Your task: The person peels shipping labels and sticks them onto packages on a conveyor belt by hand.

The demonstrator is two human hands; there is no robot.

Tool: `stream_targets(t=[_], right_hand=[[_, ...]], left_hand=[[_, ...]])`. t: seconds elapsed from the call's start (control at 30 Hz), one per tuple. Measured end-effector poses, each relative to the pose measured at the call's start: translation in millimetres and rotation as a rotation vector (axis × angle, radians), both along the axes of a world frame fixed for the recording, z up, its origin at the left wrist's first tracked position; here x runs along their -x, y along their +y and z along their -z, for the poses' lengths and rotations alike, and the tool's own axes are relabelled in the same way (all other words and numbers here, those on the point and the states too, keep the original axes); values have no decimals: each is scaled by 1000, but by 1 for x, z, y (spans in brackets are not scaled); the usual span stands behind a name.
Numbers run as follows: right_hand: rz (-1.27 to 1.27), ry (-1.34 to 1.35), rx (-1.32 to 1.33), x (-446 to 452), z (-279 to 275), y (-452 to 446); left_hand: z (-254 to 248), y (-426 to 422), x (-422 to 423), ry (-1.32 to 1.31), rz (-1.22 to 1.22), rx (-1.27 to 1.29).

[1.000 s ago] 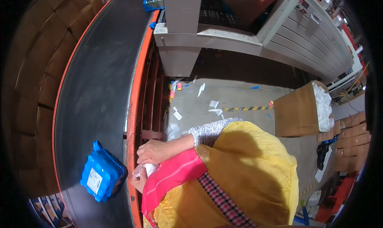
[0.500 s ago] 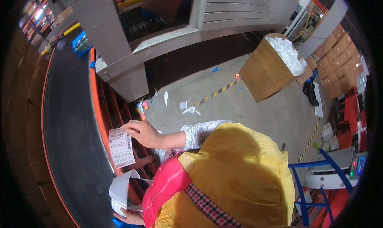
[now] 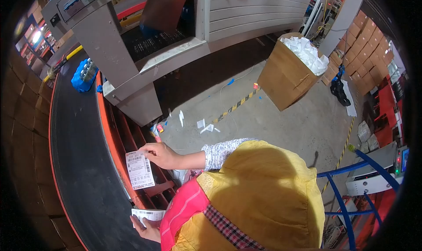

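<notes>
My right hand (image 3: 161, 155) pinches the upper corner of a white printed label (image 3: 140, 171), held up beside the belt's orange edge. Barcodes and printed lines cover the label. Lower down, my left hand (image 3: 147, 229) is closed on a bundle of printed labels (image 3: 148, 214), its fingers wrapped round the lower side. Both hands are close to the near side of the black conveyor belt (image 3: 88, 163). Farther up the belt lies a blue-wrapped pack of bottles (image 3: 84, 76), apart from both hands.
A grey machine (image 3: 105, 40) with green lights stands over the far belt. A tall carton (image 3: 285, 77) of crumpled white paper stands on the floor, near paper scraps (image 3: 206, 128). Stacked cartons (image 3: 362, 53) are at the right; a blue frame (image 3: 345, 207) stands beside me.
The blue-wrapped pack has come nearer along the belt. The loose white strip hanging from the left hand's bundle no longer shows. My right hand still holds the label, slightly lower in view.
</notes>
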State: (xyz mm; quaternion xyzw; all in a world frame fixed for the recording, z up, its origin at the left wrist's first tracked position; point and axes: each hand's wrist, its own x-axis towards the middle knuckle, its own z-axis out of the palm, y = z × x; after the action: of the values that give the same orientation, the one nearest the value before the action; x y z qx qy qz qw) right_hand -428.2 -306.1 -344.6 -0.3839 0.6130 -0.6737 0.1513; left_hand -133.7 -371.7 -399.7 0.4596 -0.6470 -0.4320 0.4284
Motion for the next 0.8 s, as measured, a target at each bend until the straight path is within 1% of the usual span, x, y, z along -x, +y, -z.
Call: stream_targets(t=[0.03, 0.07, 0.17, 0.2, 0.3, 0.33, 0.37, 0.4, 0.43, 0.47, 0.5, 0.57, 0.63, 0.67, 0.77, 0.8], right_hand=[[-3, 9, 9, -2, 1, 0], [-6, 18, 18, -3, 2, 0], [-19, 2, -6, -10, -4, 5], [-4, 13, -20, -12, -6, 7], [65, 56, -50, -16, -10, 14], [86, 75, -54, -16, -7, 14], [81, 91, -61, -19, -3, 10], [84, 81, -49, -18, 5, 8], [78, 68, -40, -19, 11, 7], [50, 37, -117, -20, 7, 10], [33, 18, -194, -17, 3, 15], [6, 8, -135, -14, 12, 14], [-19, -45, -162, -6, 30, 8], [-22, -73, -176, -4, 36, 4], [-27, -8, -228, 2, 42, -10], [-34, 6, -200, 3, 43, -18]], left_hand=[[1, 2, 2, -39, 13, 48], [8, 2, -1, -56, 35, 40], [15, 6, 3, 93, 89, -99], [12, 8, 4, 113, 98, -206], [43, -1, -6, 152, 176, -166], [12, 17, 8, 86, 159, -92], [7, 21, 8, 80, 219, -16], [7, 23, 5, -29, 199, -26], [-37, 45, 20, -52, 134, -195], [8, 37, 5, 81, 137, -249], [-23, 50, 12, 61, 126, -327], [-16, 59, 8, 130, 116, -325], [-13, 63, 5, 145, 57, -355], [-4, 64, -1, 181, 43, -346], [-23, 70, 0, 204, -58, -405], [-19, 70, -3, 188, -73, -374]])
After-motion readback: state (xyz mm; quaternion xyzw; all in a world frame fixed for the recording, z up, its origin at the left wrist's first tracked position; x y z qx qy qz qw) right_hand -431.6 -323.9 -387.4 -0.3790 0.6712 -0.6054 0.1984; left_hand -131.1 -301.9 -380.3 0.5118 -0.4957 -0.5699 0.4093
